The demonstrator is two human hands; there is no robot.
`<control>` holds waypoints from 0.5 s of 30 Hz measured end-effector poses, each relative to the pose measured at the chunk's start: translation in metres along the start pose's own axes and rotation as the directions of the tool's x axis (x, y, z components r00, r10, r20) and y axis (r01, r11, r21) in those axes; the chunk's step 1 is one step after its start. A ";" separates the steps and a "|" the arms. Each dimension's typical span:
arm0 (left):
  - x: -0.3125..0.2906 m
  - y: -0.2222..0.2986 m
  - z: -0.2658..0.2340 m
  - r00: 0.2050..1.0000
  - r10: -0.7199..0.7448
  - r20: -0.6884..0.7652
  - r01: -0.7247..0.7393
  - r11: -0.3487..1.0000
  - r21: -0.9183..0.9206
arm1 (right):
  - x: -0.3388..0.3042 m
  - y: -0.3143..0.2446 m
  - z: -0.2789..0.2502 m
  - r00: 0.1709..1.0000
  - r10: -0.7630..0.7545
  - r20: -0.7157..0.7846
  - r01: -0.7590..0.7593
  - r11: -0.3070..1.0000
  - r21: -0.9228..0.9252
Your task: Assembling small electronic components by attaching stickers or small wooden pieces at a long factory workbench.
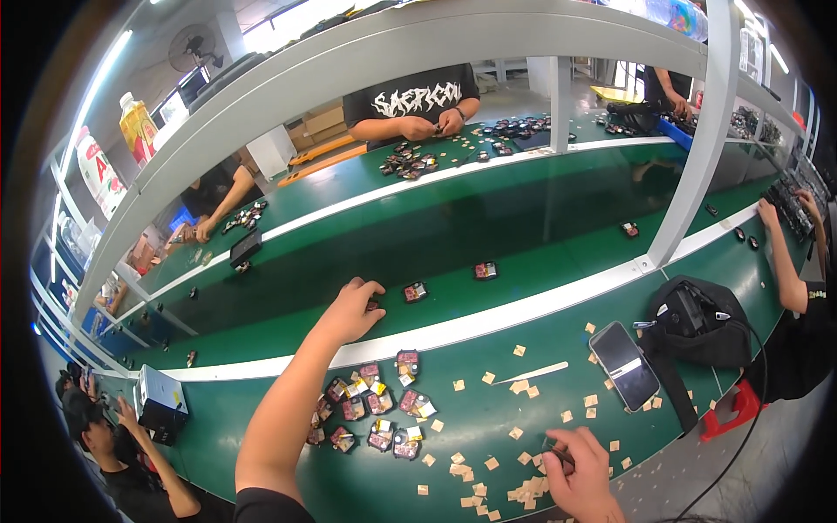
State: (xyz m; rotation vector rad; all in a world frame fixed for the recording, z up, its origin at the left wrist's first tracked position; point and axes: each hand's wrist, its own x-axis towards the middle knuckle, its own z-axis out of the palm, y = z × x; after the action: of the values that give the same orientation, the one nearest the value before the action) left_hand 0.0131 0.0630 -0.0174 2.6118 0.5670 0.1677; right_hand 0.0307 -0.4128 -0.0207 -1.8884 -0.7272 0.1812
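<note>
We had our left hand [353,311] stretched over the white rail [488,322] onto the green conveyor belt [558,209], its fingers curled over a small black-edged electronic module [373,305]. The hand hid most of that module, so we could not tell whether the fingers gripped it or only touched it. Just to the right of the fingertips lay a second module [415,292], its long axis running roughly along the belt, with a third module [485,271] further right. The left hand was clearly the nearer of our hands to all three.

Our right hand [580,475] was low over the near worktop [218,427], thumb and fingers pinching a small dark object [563,455] whose kind we could not make out. It was just beside a loose pile of beige square pieces [527,493]. Between the hands, nearer our left forearm, a cluster of modules [380,402] sat on the worktop. A pale, narrow strip [534,373] and a smartphone [624,366] lay beyond the right hand.
</note>
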 end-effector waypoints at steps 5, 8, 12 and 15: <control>-0.024 0.052 0.009 0.973 0.201 -0.110 -0.209 0.976 -0.058 | 0.003 0.002 -0.001 0.999 -0.051 0.010 0.051 0.998 -0.038; -0.068 0.130 0.041 0.874 0.482 0.060 -0.482 0.876 -0.016 | 0.001 0.014 0.002 0.994 -0.101 -0.030 0.098 0.991 -0.089; -0.132 0.168 0.087 0.678 0.668 0.305 -0.603 0.744 -0.287 | 0.008 0.011 0.005 0.984 -0.179 -0.021 0.175 0.975 -0.137; -0.144 0.167 0.098 0.639 0.723 0.264 -0.656 0.691 -0.305 | 0.000 0.010 0.001 0.999 -0.053 0.012 0.054 0.993 -0.104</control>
State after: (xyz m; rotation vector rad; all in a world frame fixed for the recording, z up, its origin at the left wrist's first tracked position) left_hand -0.0357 -0.1731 -0.0302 2.4433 -0.5969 -0.0372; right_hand 0.0346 -0.4151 -0.0300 -1.9654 -0.8067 0.1203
